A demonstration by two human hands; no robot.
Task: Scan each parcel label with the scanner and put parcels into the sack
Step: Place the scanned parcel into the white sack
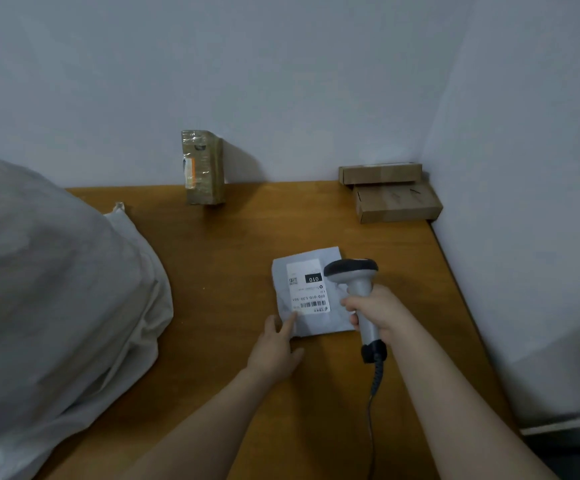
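The tabletop (pixel 229 341) is carrying everything, and the sack (pixel 56 289) is slumping over its left side as a big pale, soft heap. I cannot tell where its mouth is. At the far right corner two flat boxes (pixel 397 202) are lying stacked against the wall. A taped parcel (pixel 203 168) is standing upright at the far edge, well apart from them.

The mailer (pixel 330 323) is lying flat on the tabletop in front of the person, label (pixel 307 285) facing up. It is looking thin, light and limp, a wrinkled plastic bag that will probably sag and slide when lifted. Pinching a near corner or edge clear of the label seems the best hold, or sliding fingers under it.

The scanner (pixel 354 275) is hovering just over the mailer's right side, head pointing toward the label, its cable (pixel 375 382) trailing back toward the person. The right hand (pixel 375 313) is wrapping its grip tight round the scanner's handle. The left hand (pixel 276 351) is resting with its grip apart, fingers straight, forefinger touching the mailer's near left corner and seemingly steadying it. Scanning appears to be under way, and the sacking of this mailer is not yet done.
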